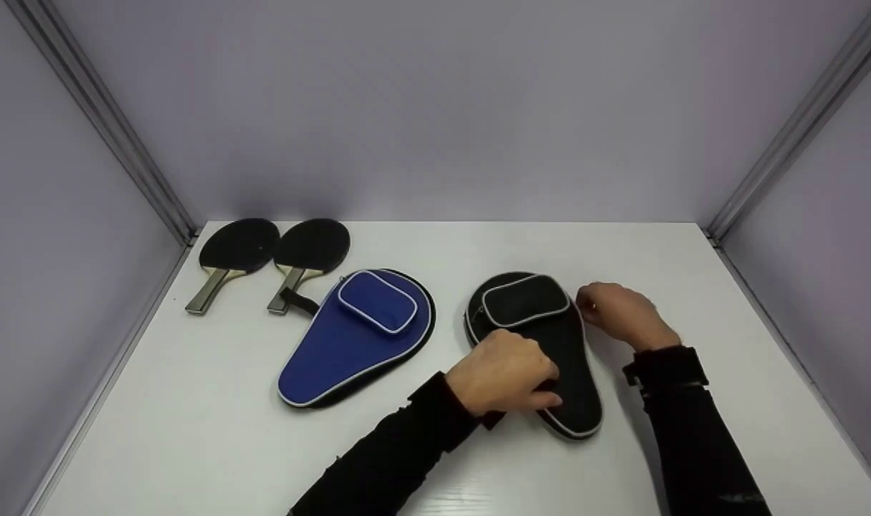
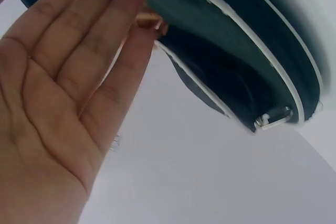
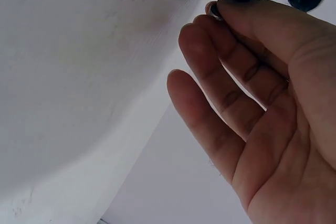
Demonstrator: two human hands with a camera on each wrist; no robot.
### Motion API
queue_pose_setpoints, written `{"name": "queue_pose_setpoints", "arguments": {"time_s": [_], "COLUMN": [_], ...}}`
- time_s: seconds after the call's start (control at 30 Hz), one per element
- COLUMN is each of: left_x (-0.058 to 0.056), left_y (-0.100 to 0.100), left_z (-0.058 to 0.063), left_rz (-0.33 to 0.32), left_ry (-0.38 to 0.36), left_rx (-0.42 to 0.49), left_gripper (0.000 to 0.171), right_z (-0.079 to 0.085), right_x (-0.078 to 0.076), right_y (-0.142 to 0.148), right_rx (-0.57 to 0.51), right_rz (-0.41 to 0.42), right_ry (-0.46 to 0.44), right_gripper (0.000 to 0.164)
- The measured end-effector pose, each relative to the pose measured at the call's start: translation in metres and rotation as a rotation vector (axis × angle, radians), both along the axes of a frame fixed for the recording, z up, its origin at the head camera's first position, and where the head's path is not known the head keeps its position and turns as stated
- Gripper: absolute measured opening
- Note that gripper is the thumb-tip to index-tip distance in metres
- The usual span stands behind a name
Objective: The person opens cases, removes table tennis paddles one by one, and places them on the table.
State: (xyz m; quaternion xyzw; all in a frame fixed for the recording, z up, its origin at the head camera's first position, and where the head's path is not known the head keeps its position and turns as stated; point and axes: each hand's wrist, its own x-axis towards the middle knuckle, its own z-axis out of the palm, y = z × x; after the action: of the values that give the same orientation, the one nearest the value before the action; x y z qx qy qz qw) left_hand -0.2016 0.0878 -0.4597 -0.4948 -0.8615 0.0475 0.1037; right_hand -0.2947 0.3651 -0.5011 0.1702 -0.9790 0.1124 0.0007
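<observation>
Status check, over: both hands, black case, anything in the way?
Left hand over black case, covering part of it. Right hand pinching small dark tab at case's edge. Case pocket-side up. Blue case apart, leftward.

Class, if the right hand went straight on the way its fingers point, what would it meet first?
Most likely the black case: the right hand is right at its edge, beside the pocket, though exact depth is hard to judge.
</observation>
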Motion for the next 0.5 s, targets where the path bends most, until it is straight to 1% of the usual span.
{"name": "queue_pose_setpoints", "arguments": {"time_s": [0.07, 0.1, 0.2, 0.27, 0.33, 0.4, 0.5], "left_x": [-0.004, -0.007, -0.015, -0.020, -0.023, -0.024, -0.025], "left_y": [-0.001, -0.002, -0.004, -0.006, -0.008, -0.010, -0.011], "left_z": [0.001, 0.000, -0.003, -0.007, -0.011, -0.016, -0.021], "left_rz": [-0.006, -0.006, -0.003, 0.006, 0.015, 0.025, 0.043], "left_ry": [0.008, 0.012, 0.014, -0.001, -0.024, -0.048, -0.098], "left_rx": [-0.019, -0.033, -0.081, -0.102, -0.113, -0.116, -0.124], "left_gripper": [0.036, 0.040, 0.063, 0.079, 0.090, 0.098, 0.103], "right_z": [0.000, 0.000, 0.001, 0.001, 0.001, 0.001, 0.001], "right_x": [-0.001, -0.001, -0.002, -0.002, -0.002, -0.003, -0.004], "right_y": [0.000, 0.001, 0.000, 0.000, -0.001, -0.001, -0.001], "right_rx": [0.002, 0.004, 0.007, 0.007, 0.003, 0.002, 0.003], "right_rz": [-0.001, -0.003, -0.012, -0.020, -0.030, -0.035, -0.036], "right_ry": [-0.011, -0.017, -0.033, -0.043, -0.056, -0.065, -0.067], "right_gripper": [0.009, 0.009, 0.010, 0.011, 0.012, 0.013, 0.013]}}
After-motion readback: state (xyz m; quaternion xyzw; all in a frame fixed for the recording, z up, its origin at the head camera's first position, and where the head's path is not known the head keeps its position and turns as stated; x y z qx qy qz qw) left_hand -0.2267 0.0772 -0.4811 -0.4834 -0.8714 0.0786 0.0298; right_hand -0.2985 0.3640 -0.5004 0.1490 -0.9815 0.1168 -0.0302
